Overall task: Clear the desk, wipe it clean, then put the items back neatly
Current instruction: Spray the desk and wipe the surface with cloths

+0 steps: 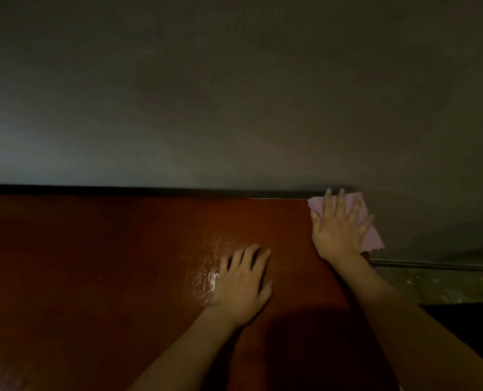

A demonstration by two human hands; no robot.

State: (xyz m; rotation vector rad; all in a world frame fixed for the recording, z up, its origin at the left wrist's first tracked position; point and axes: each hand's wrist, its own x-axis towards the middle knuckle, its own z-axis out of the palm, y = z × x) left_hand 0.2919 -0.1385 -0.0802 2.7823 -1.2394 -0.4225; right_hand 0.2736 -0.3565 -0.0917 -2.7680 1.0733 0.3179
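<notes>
Cloth (356,218) askew at desk (121,263) corner

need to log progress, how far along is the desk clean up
Clearing looks done: no items show on the visible part of the desk. Wiping is in hand: the right hand presses a pink cloth flat at the far right corner, while the left hand rests on the top beside a wet sheen. Still left: finishing the wipe and putting the items back.

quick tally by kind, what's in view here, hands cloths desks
hands: 2, the left hand flat on the wood, the right hand pressing the cloth
pink cloth: 1, at the far right corner
reddish-brown desk: 1
total: 4
</notes>
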